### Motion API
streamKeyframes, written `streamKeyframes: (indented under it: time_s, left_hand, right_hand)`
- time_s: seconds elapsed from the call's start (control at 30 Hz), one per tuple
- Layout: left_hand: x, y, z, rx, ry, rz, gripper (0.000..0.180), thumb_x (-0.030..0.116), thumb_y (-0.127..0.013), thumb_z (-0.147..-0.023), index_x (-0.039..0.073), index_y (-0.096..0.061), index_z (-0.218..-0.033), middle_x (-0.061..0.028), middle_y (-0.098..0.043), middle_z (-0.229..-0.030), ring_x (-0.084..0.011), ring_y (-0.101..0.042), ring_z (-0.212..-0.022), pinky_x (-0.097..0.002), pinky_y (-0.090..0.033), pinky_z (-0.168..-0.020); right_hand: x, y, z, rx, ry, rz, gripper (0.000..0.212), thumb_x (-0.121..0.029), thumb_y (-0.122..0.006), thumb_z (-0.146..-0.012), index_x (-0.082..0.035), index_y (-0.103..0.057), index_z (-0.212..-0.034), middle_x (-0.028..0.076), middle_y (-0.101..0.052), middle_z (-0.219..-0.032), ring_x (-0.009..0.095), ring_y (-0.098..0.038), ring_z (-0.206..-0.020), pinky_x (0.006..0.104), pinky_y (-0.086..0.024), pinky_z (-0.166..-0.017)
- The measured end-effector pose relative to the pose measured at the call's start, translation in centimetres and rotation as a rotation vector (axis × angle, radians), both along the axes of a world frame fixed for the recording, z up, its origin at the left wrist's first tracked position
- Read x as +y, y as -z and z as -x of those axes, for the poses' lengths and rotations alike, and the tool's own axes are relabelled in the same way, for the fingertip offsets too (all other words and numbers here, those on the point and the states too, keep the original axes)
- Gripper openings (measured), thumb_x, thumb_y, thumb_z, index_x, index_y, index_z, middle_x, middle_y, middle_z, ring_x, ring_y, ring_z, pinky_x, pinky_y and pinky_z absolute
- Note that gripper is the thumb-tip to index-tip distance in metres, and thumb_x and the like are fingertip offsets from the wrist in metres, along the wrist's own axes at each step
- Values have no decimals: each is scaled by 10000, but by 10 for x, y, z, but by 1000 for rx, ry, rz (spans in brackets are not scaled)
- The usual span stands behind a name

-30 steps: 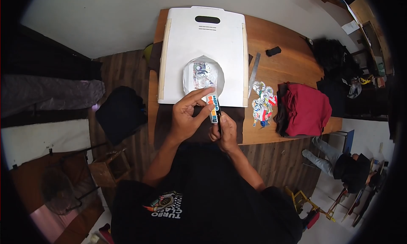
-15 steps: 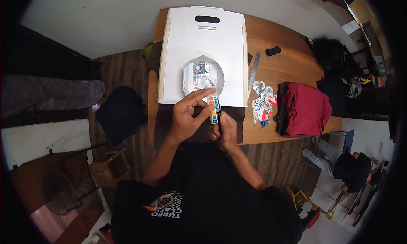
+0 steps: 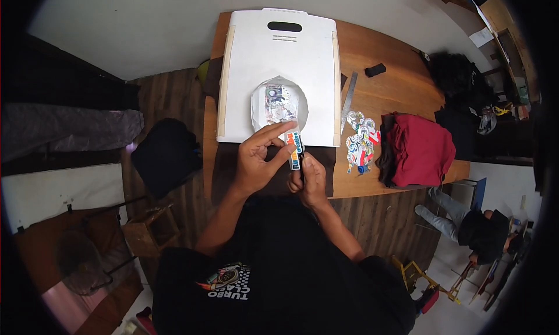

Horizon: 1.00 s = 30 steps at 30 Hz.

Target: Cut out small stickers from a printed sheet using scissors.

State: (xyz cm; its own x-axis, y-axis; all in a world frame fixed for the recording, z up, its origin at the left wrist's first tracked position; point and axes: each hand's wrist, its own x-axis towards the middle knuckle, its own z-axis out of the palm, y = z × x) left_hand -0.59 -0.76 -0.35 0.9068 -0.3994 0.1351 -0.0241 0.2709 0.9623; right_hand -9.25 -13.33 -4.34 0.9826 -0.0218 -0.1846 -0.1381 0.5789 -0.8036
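Note:
My left hand [image 3: 256, 158] pinches a small white sticker [image 3: 293, 151] with orange and blue lettering between thumb and fingers. It holds the sticker upright above the near edge of a white board. In my right hand [image 3: 312, 179] is a slim black-handled tool [image 3: 303, 167] that looks like scissors; fingers hide most of it. The tool lies along the sticker's right edge. Just beyond my hands, a shallow white bowl-shaped holder [image 3: 303, 110] sits on the white board [image 3: 279, 58], with printed clear scraps [image 3: 280, 102] inside.
Right of the board lie a metal ruler [image 3: 349, 96], a pile of cut stickers [image 3: 362, 143] and a small black object [image 3: 375, 70] on the wooden table [image 3: 402, 73]. Folded red and dark cloth [image 3: 422, 151] rests at the table's right. Another person [image 3: 480, 227] is farther right.

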Motion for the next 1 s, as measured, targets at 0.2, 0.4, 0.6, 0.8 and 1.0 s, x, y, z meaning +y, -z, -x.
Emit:
streamKeyframes:
  time_s: [0.2,0.4,0.6,0.8,1.0]
  left_hand:
    - [2,-1,0,-13,1,-10,439,-113,-626,-848,-75,-545,-1278,-179,-584,-1257,-56,-567,-824,-205,-494,-796]
    - [2,0,0,-3,-8,6,437,-104,-643,-842,-61,-562,-1269,-179,-583,-1266,-74,-588,-860,-210,-491,-810]
    - [2,-1,-1,-20,5,-6,440,-107,-630,-850,-72,-543,-1280,-182,-580,-1263,-62,-571,-830,-207,-497,-802]
    - [2,0,-1,-17,3,-11,440,-110,-631,-847,-71,-546,-1277,-181,-579,-1266,-63,-569,-838,-208,-500,-812]
    - [1,-1,-1,-10,-2,-7,441,-113,-630,-846,-69,-548,-1276,-179,-581,-1263,-61,-566,-835,-207,-500,-812]
  right_hand:
    - [1,2,1,-4,-3,-5,383,-422,-398,-1027,-52,-443,-936,-19,-280,-514,71,-247,-397,242,-224,-395]
    - [1,1,1,-10,-16,8,392,-429,-399,-1026,-48,-448,-946,-20,-280,-515,71,-246,-398,241,-227,-396]
    - [1,-4,-2,-17,-9,10,392,-430,-399,-1025,-50,-449,-945,-18,-286,-517,72,-250,-400,240,-230,-397]
    - [-1,1,0,-4,-13,5,384,-425,-398,-1026,-55,-445,-936,-17,-288,-518,73,-252,-399,239,-229,-398]
    - [-1,1,0,1,-13,-5,378,-421,-400,-1027,-61,-439,-917,-17,-285,-518,72,-249,-399,240,-226,-398]
